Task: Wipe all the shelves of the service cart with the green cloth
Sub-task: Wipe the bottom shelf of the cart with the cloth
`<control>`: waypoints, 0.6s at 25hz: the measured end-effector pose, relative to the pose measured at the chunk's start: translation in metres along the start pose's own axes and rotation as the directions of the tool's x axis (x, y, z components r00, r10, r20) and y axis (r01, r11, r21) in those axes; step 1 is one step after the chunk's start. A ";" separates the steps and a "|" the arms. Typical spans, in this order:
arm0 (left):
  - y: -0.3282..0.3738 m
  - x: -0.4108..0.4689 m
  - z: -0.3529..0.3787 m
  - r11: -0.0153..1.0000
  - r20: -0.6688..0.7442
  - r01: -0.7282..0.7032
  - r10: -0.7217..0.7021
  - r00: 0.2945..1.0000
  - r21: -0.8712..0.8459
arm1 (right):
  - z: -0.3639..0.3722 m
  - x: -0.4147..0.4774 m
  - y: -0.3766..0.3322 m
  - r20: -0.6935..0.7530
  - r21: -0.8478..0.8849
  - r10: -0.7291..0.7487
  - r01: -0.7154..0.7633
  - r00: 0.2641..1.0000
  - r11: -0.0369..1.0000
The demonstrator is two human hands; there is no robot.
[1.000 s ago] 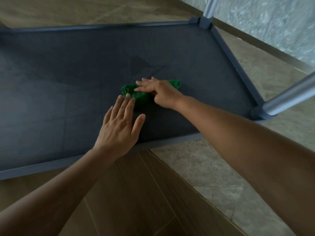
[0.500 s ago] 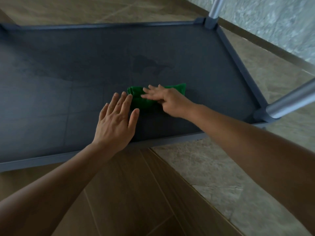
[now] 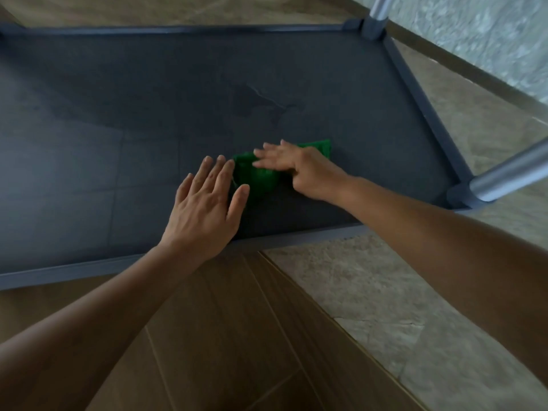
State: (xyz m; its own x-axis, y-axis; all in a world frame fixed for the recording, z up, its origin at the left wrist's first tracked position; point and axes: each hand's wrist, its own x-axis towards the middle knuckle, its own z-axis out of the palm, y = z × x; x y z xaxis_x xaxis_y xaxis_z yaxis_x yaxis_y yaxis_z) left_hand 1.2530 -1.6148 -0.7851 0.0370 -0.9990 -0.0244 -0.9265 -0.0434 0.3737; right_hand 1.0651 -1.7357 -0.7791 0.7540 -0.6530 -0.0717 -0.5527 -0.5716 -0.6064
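A dark grey cart shelf point(image 3: 118, 143) with a raised blue-grey rim fills the upper half of the head view. On it, near the front edge, lies a crumpled green cloth point(image 3: 258, 176). My right hand point(image 3: 299, 167) presses flat on the cloth's right part, fingers pointing left. My left hand point(image 3: 207, 206) rests flat on the shelf with fingers spread; its fingertips touch the cloth's left edge. Part of the cloth is hidden under my right hand.
Two silver cart posts rise from the shelf corners, one at the far right point(image 3: 376, 13) and one at the near right point(image 3: 510, 176). A darker smear point(image 3: 261, 102) marks the shelf behind the cloth. Wood and stone floor tiles lie below.
Both hands and the cloth sit slightly further right and nearer the front rim than a second ago. My left fingertips have closed in on the cloth's edge.
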 end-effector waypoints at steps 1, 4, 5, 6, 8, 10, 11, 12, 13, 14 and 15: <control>0.000 0.000 0.000 1.000 -0.002 -0.002 0.002 1.000 -0.001 | -0.005 0.015 0.004 -0.026 -0.017 0.030 -0.030 0.999 0.999; 0.001 -0.001 0.000 1.000 0.000 0.000 0.000 1.000 -0.006 | -0.022 0.055 0.015 -0.046 -0.061 0.125 -0.127 0.991 0.990; 0.000 0.000 0.001 1.000 -0.004 0.003 -0.003 1.000 -0.004 | -0.025 0.063 0.017 -0.050 -0.072 0.141 -0.145 0.989 0.987; 0.000 0.000 0.000 1.000 -0.009 0.008 -0.008 1.000 0.002 | -0.026 0.068 0.019 -0.061 -0.075 0.146 -0.151 0.987 0.986; -0.001 0.000 0.000 1.000 -0.023 0.023 -0.022 0.999 0.015 | -0.021 0.063 0.019 -0.094 -0.052 0.143 -0.148 0.985 0.988; -0.002 0.000 -0.001 0.999 -0.034 0.045 -0.045 0.998 0.019 | -0.013 0.047 0.015 -0.105 -0.015 0.123 -0.125 0.987 0.992; -0.002 0.000 -0.001 0.998 -0.029 0.051 -0.051 0.998 0.022 | -0.010 0.037 0.013 -0.091 0.001 0.101 -0.102 0.991 0.995; -0.002 -0.001 -0.001 0.998 -0.023 0.053 -0.053 0.998 0.022 | -0.008 0.025 0.009 -0.071 0.009 0.078 -0.077 0.994 0.997; -0.002 -0.002 -0.001 0.998 -0.014 0.056 -0.056 0.998 0.016 | -0.005 0.013 0.005 -0.047 0.018 0.054 -0.053 0.997 0.998; -0.001 -0.002 -0.002 0.998 -0.006 0.064 -0.064 0.998 0.003 | -0.003 0.000 0.001 -0.020 0.032 0.032 -0.031 0.999 0.999; -0.001 -0.002 -0.002 0.997 0.001 0.074 -0.074 0.997 -0.009 | -0.001 -0.014 -0.002 0.011 0.052 0.010 -0.011 1.000 0.999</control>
State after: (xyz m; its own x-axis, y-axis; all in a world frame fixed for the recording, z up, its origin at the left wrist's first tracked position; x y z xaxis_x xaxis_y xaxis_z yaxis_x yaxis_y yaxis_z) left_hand 1.2544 -1.6128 -0.7832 0.1049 -0.9931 -0.0532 -0.9177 -0.1173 0.3797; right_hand 1.0552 -1.7253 -0.7763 0.7522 -0.6531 -0.0869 -0.5415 -0.5376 -0.6463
